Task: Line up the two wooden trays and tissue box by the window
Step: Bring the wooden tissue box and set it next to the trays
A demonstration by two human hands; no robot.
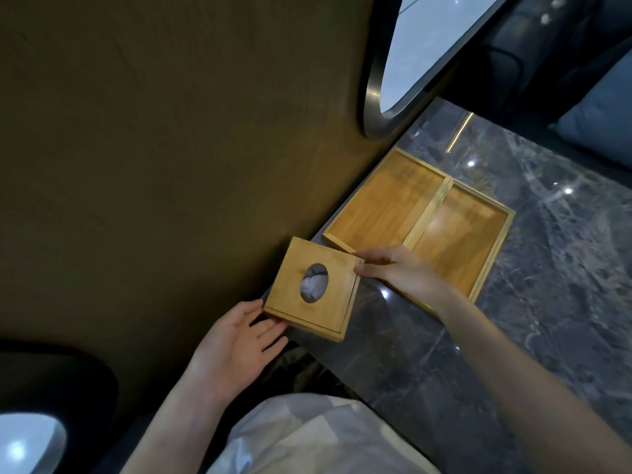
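A square wooden tissue box (337, 304) with a round hole showing white tissue sits at the near corner of the dark marble table, against the brown wall. My left hand (236, 336) touches its near-left edge, fingers spread under the side. My right hand (400, 271) presses its fingertips on the box's far-right corner. Beyond it, two shallow wooden trays lie side by side, touching: one tray (383, 203) along the wall, the other tray (465, 234) to its right. My right wrist covers the second tray's near corner.
The marble table (547, 268) stretches right and toward me. An oval window (427, 46) is set in the wall past the trays. A blue cushion (602, 111) lies at far right. White cloth (307, 436) covers my lap. Another window (24, 443) sits bottom left.
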